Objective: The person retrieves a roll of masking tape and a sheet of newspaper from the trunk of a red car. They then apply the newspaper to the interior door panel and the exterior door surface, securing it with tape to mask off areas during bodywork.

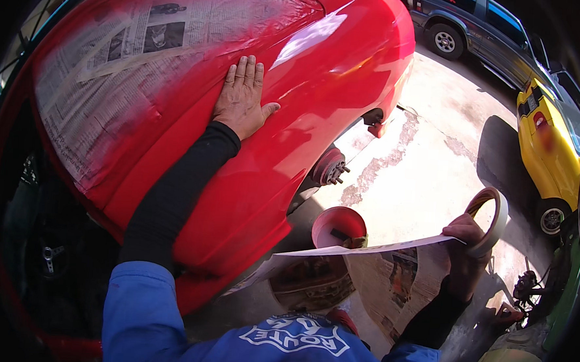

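Observation:
My left hand (242,98) lies flat, fingers together, on the glossy red car body panel (293,115), just right of the newspaper masking (105,73) taped over the window area. My right hand (465,246) is low at the right, gripping a sheet of newspaper (364,263) by its edge together with a roll of masking tape (491,214) that hangs around the fingers. The sheet stretches left from that hand toward the car's side.
The bare wheel hub (330,168) shows in the wheel arch. A round pinkish-red bucket (339,226) stands on the concrete floor (429,155) below it. A yellow car (547,139) and a dark SUV (472,23) are parked at the right.

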The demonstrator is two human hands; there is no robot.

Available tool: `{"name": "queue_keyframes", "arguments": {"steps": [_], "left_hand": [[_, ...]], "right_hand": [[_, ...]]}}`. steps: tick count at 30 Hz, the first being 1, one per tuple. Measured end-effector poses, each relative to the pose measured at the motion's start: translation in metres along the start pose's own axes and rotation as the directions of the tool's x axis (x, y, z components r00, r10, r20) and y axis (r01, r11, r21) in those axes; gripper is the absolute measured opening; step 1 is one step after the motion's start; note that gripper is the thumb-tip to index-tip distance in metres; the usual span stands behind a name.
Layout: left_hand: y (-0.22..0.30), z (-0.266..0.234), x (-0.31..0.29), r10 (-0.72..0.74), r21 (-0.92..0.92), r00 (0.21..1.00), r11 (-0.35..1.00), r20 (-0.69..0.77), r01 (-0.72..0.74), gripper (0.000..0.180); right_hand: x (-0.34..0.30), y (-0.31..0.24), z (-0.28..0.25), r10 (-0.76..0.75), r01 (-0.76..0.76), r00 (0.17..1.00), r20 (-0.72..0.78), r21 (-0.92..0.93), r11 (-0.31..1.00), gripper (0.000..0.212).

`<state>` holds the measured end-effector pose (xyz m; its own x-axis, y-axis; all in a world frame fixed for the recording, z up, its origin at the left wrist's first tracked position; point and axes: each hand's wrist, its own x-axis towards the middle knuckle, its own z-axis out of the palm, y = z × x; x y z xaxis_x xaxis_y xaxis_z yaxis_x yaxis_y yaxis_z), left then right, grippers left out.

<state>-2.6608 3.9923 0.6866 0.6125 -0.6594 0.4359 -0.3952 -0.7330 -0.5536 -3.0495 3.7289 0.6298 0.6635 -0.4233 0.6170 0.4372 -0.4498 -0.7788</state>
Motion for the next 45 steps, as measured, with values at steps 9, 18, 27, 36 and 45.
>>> {"name": "queue_keyframes", "arguments": {"steps": [9,18,27,36,45], "left_hand": [[0.116,0.037,0.201,0.010,-0.039,0.991,0.999,-0.135,-0.016,0.085],[0.244,0.136,-0.002,0.706,-0.609,0.548,-0.207,0.449,0.766,0.090],[0.258,0.003,-0.652,0.687,0.499,-0.113,-0.395,0.718,0.772,0.068],[-0.045,-0.086,-0.509,-0.514,-0.833,0.745,0.099,0.426,0.544,0.045],[-0.123,-0.054,-0.296,-0.283,-0.351,0.946,0.912,-0.161,0.213,0.072]], "right_hand": [[0.051,0.070,-0.082,0.094,-0.099,0.994,-0.057,-0.088,0.991,0.020],[0.034,0.041,-0.101,0.119,-0.111,0.991,0.067,-0.115,0.987,0.020],[0.073,-0.002,0.022,-0.006,0.192,0.924,0.382,-0.452,0.871,0.019],[0.038,-0.080,0.215,-0.014,0.204,0.721,0.693,-0.192,0.960,0.014],[-0.046,-0.157,0.314,0.150,0.081,0.574,0.805,-0.237,0.968,0.014]]}}
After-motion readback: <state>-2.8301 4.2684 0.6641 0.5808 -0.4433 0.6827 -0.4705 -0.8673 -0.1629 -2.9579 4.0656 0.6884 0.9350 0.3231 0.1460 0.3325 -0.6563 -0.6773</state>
